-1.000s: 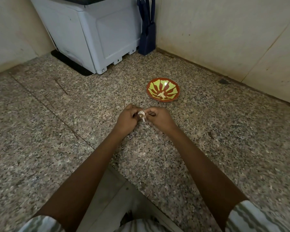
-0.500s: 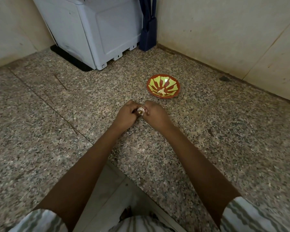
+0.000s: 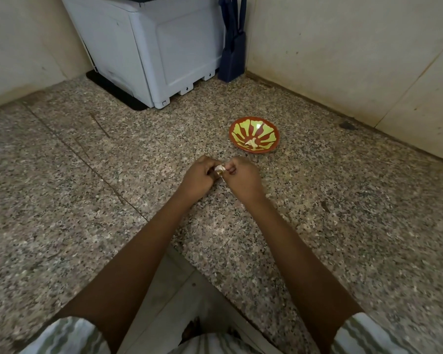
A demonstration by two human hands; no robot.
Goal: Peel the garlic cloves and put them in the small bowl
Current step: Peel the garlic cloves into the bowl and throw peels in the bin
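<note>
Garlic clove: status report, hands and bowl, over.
Both working: left hand and right hand pinch the garlic clove, papery skin showing. Beyond the right hand, small bowl, pale piece inside. Path to bowl unobstructed.

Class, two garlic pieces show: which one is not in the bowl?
The clove pinched between left hand and right hand; the other piece lies in the bowl.

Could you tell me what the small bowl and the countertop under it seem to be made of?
The small bowl: likely glazed ceramic or melamine, given its glossy red-and-green pattern and bright highlight. The countertop: polished granite-like stone, with speckled grey-brown grain.
</note>
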